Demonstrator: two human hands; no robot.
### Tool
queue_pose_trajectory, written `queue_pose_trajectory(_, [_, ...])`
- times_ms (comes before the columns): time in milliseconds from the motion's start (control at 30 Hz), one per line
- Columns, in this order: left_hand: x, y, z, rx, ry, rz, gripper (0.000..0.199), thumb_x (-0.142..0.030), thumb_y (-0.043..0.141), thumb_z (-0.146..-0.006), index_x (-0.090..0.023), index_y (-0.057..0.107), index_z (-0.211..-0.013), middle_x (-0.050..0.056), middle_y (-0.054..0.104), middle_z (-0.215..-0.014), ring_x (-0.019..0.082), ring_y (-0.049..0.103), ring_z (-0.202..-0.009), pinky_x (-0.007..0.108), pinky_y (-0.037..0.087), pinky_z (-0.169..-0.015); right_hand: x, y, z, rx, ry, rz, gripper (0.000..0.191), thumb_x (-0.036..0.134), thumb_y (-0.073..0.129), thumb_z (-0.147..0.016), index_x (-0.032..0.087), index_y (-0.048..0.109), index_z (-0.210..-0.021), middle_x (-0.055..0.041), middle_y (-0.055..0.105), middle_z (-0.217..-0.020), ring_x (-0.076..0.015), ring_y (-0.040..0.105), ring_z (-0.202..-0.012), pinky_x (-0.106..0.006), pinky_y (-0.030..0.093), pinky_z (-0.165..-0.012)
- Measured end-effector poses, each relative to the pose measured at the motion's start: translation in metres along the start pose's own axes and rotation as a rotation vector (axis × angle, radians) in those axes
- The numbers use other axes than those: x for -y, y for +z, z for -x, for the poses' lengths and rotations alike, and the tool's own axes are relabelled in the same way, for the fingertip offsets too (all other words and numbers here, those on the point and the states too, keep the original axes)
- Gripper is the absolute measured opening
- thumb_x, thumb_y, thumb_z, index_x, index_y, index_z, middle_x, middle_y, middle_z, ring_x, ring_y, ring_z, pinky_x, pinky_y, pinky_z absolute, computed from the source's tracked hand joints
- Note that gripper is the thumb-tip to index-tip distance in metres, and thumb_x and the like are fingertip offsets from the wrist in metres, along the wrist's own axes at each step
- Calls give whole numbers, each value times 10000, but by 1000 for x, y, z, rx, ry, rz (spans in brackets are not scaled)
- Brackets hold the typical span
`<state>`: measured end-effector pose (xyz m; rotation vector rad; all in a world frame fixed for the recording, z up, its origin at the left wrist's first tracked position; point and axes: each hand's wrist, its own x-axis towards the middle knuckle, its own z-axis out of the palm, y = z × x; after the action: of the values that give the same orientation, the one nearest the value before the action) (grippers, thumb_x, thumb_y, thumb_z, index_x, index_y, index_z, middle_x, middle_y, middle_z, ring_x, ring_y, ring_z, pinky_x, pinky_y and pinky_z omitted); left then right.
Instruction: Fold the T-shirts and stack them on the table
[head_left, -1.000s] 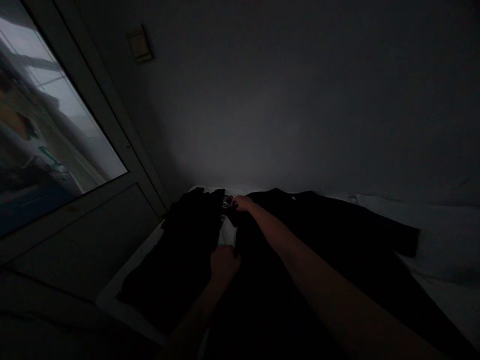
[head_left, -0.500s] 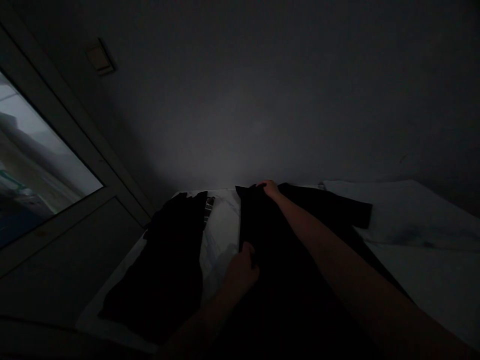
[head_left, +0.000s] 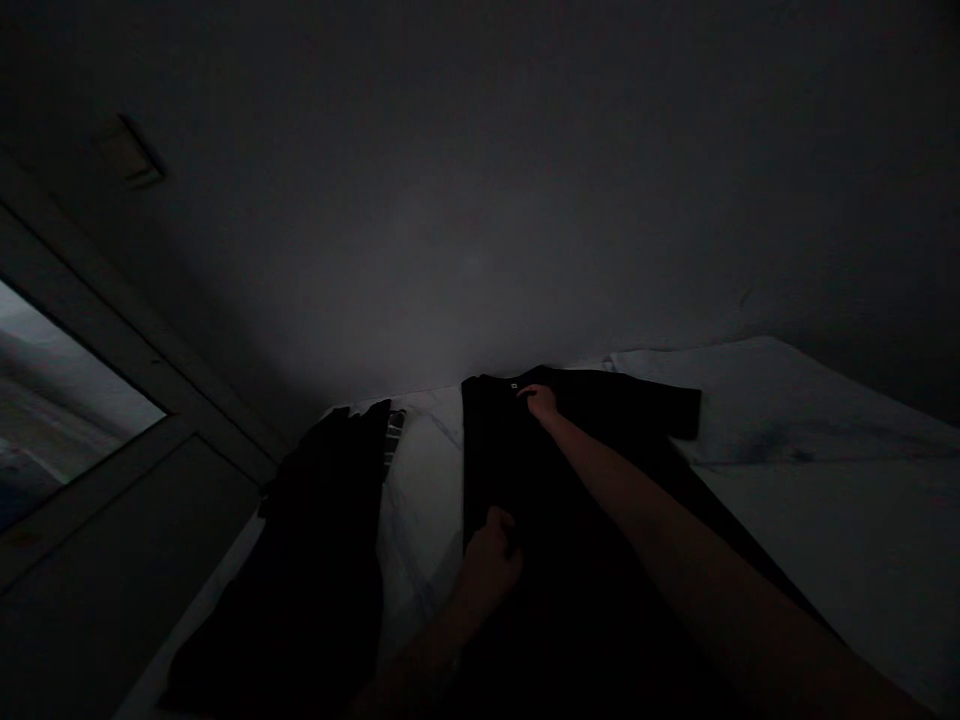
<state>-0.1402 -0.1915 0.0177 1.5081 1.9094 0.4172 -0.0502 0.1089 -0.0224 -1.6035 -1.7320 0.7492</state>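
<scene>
A black short-sleeved T-shirt (head_left: 600, 420) lies spread on a pale, marble-patterned surface, its collar with a small light tag towards the wall. One sleeve stretches out to the right, and its left edge runs straight. Just below the collar is my right hand (head_left: 541, 400), its fingers bent in against the cloth; darkness blurs the fingertips. Lower down, beside the shirt's left edge, my left hand (head_left: 491, 555) is closed with thumb and fingers together on the dark fabric. The exact grip is hard to make out.
Another dark garment (head_left: 322, 550) lies to the left, with a dark patterned piece (head_left: 394, 435) showing beside it. A plain wall (head_left: 480, 230) rises behind the surface. At the left stand a glazed door (head_left: 97, 520) and a wall switch (head_left: 129, 155). The room is very dim.
My right hand has shifted from the shirt's top edge down and slightly right, and the collar tag now shows. My left hand stays near the left edge. The camera view has turned a little.
</scene>
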Motion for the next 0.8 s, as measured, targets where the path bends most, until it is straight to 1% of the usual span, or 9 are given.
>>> queue_pose_trajectory(167, [-3, 5, -3, 7, -1, 89, 366, -55, 524, -773, -181, 493, -1115, -79, 429, -630, 120, 491, -627, 233, 310, -574, -1, 1, -4, -33, -9, 30, 481, 21, 414, -712, 205, 787, -955, -9, 757, -1012, -145, 679, -893, -209, 486, -819])
queue_pose_trajectory(267, [-3, 4, 0, 47, 10, 59, 386, -102, 569, -771, -181, 516, -1145, -68, 490, -660, 120, 520, -648, 225, 332, -579, -3, -1, -6, -28, -25, 75, 479, 18, 403, -748, 205, 773, -988, -16, 742, -1069, -147, 665, -974, -209, 472, -859])
queue_pose_trajectory(333, [-3, -3, -2, 126, 23, 33, 368, -211, 620, -789, -186, 551, -1150, -49, 562, -713, 125, 557, -662, 219, 361, -573, -4, -4, -5, -14, -44, 112, 458, 19, 405, -792, 191, 758, -1026, -39, 730, -1106, -154, 651, -1028, -219, 460, -895])
queue_pose_trajectory(400, [-3, -15, -13, 197, 25, 5, 308, -355, 582, -851, -189, 606, -1110, -29, 613, -730, 128, 587, -622, 220, 398, -554, -6, -7, -4, 0, -59, 152, 424, 32, 421, -833, 167, 737, -1082, -82, 717, -1130, -177, 645, -1054, -244, 455, -910])
queue_pose_trajectory(467, [-2, -30, -38, 124, 62, -79, 306, -403, 482, -918, -191, 654, -1056, 3, 667, -763, 139, 634, -641, 234, 460, -593, -8, -10, -1, 16, -70, 191, 387, 48, 445, -859, 149, 724, -1107, -122, 705, -1130, -203, 647, -1050, -269, 458, -903])
queue_pose_trajectory(567, [-1, -48, -102, -250, 229, -340, 297, -273, 432, -943, -188, 668, -1102, 75, 726, -1036, 179, 683, -954, 279, 515, -843, -12, -12, 3, 37, -96, 224, 334, 66, 468, -879, 151, 732, -1065, -140, 692, -1114, -213, 649, -1027, -278, 460, -889])
queue_pose_trajectory(633, [-3, -53, -152, -419, 313, -462, 361, -188, 411, -933, -164, 620, -1227, 114, 662, -1261, 199, 610, -1178, 318, 469, -1007, -15, -13, 6, 39, -119, 223, 315, 74, 475, -885, 150, 734, -1048, -134, 684, -1109, -205, 647, -1015, -268, 459, -883])
queue_pose_trajectory(733, [-7, -52, -221, -486, 342, -526, 454, -164, 373, -939, -95, 513, -1365, 166, 518, -1445, 236, 463, -1362, 397, 388, -1126, -20, -13, 8, 20, -150, 199, 327, 40, 480, -861, 146, 732, -1040, -115, 683, -1097, -186, 636, -1025, -247, 445, -904])
queue_pose_trajectory(800, [-7, -49, -254, -514, 343, -555, 480, -195, 347, -959, -59, 465, -1404, 197, 465, -1480, 265, 420, -1396, 442, 375, -1137, -23, -13, 7, -1, -160, 175, 349, 1, 481, -828, 145, 733, -1022, -107, 687, -1079, -178, 631, -1030, -243, 434, -920])
